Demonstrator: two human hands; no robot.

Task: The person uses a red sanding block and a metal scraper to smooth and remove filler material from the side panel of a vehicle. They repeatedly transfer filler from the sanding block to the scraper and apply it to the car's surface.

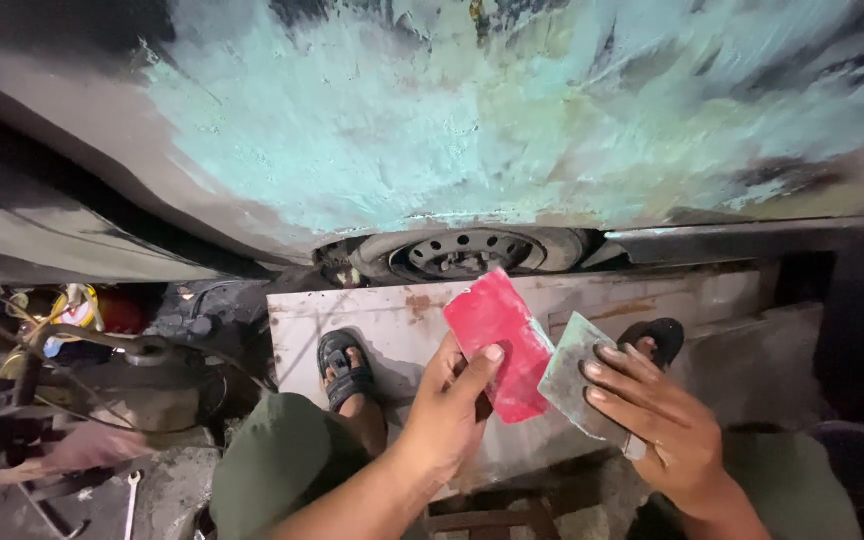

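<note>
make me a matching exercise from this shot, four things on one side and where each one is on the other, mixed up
Things:
1. red spreader card
2. grey-green spreader card
3. wheel
4. small wrench

Places:
A. under the car body, beyond the rusty white board
B. on the ground at lower left
C. in the left hand
D. in the right hand

Pairs: 1-C, 2-D, 3-A, 4-B
</note>
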